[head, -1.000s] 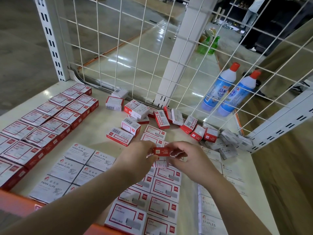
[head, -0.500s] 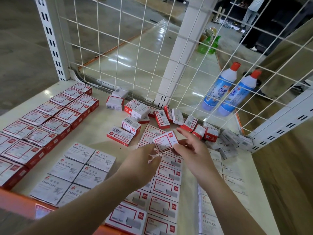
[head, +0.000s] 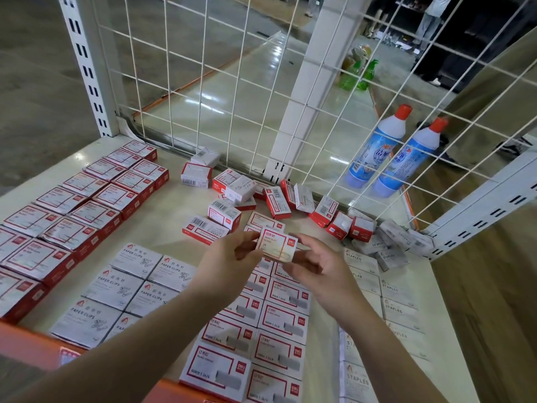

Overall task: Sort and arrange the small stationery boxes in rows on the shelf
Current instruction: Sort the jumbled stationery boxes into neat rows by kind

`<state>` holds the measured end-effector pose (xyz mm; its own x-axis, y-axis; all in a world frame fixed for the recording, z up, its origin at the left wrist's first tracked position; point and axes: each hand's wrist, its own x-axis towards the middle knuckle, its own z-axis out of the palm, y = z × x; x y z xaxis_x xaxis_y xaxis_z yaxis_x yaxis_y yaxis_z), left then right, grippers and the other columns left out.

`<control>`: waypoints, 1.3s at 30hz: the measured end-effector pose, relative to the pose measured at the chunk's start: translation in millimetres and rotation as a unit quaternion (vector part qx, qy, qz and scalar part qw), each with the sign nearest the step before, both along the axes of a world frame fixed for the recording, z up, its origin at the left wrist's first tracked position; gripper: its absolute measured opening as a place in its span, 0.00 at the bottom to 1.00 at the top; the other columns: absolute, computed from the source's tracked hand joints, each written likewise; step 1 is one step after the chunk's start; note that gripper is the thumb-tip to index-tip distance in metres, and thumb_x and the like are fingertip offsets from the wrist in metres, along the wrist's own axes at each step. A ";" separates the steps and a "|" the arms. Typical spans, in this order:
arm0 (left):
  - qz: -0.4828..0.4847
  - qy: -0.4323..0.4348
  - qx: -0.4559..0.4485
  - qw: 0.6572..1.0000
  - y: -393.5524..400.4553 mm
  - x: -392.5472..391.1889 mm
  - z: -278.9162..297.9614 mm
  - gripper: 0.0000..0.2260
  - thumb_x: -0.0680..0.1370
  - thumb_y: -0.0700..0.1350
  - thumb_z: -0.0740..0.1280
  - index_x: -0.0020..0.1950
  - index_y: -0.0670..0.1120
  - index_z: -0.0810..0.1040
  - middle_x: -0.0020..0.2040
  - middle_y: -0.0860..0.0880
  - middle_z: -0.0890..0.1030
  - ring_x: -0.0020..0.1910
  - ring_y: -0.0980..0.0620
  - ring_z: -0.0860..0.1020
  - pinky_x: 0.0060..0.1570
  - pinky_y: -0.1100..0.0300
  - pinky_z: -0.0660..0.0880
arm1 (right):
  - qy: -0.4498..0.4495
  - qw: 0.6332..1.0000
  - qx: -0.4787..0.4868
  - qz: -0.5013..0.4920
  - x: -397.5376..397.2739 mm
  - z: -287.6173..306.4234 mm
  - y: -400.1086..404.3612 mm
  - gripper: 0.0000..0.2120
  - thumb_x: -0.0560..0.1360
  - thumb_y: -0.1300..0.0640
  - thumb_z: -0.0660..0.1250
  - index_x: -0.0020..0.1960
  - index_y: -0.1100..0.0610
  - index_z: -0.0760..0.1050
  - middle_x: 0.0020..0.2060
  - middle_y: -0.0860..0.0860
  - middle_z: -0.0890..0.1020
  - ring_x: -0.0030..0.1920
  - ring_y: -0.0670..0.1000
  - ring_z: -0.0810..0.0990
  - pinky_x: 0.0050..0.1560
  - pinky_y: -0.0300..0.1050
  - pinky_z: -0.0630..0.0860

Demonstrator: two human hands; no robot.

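Note:
A small red-and-white box (head: 277,247) is held above the shelf (head: 171,216), top face toward me. My left hand (head: 229,258) pinches its left edge. My right hand (head: 315,270) holds its right lower corner with thumb and fingers. Under my hands run two rows of red-and-white staple boxes (head: 279,321). White paper clip boxes (head: 125,289) lie in rows to the left, and larger red boxes (head: 72,210) fill the far left. Grey staples boxes (head: 398,309) line the right. A loose pile of mixed boxes (head: 279,200) lies along the back wire grid.
A white wire grid (head: 232,91) closes the shelf's back. Two blue bottles with red caps (head: 374,146) lean behind it on the floor. An orange shelf lip (head: 29,338) runs along the front. A white upright post (head: 87,65) stands at the back left.
The box went from edge-on low between my hands to lifted and turned, its top face now toward me. Both hands have risen slightly with it.

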<state>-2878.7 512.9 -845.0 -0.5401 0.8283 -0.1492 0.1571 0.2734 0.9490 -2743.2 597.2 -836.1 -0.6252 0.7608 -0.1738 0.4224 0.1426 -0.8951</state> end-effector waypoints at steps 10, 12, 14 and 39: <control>-0.015 0.028 -0.010 0.999 -1.1 -1.9 -4.6 0.14 0.79 0.40 0.62 0.64 0.48 0.74 0.57 0.53 0.79 0.51 0.58 0.75 0.41 0.73 0.74 | -0.011 0.998 0.067 0.009 -0.5 -3.2 0.8 0.23 0.71 0.63 0.71 0.59 0.42 0.73 0.46 0.44 0.82 0.49 0.40 0.80 0.50 0.35 0.77; -0.021 0.036 -0.015 0.999 -1.6 -2.5 -4.2 0.15 0.79 0.40 0.61 0.65 0.48 0.74 0.57 0.53 0.79 0.50 0.58 0.75 0.40 0.74 0.74 | -0.011 0.997 0.072 0.010 -0.3 -3.4 0.4 0.23 0.71 0.62 0.71 0.59 0.42 0.72 0.46 0.44 0.82 0.48 0.40 0.80 0.50 0.35 0.77; -0.027 0.047 -0.019 0.998 -1.6 -3.2 -3.2 0.15 0.79 0.41 0.61 0.65 0.48 0.73 0.57 0.53 0.79 0.50 0.58 0.75 0.39 0.74 0.74 | -0.012 0.997 0.076 0.013 -0.1 -2.8 -0.4 0.22 0.71 0.61 0.71 0.56 0.38 0.72 0.46 0.44 0.82 0.48 0.39 0.80 0.50 0.35 0.77; -0.035 0.323 -0.203 0.923 -39.2 -122.9 16.5 0.19 0.80 0.46 0.59 0.71 0.52 0.66 0.69 0.53 0.67 0.65 0.53 0.69 0.63 0.58 0.69 | -0.051 0.982 0.184 -0.002 -115.6 7.6 3.6 0.03 0.74 0.50 0.67 0.46 0.44 0.74 0.38 0.37 0.79 0.39 0.35 0.79 0.39 0.32 0.77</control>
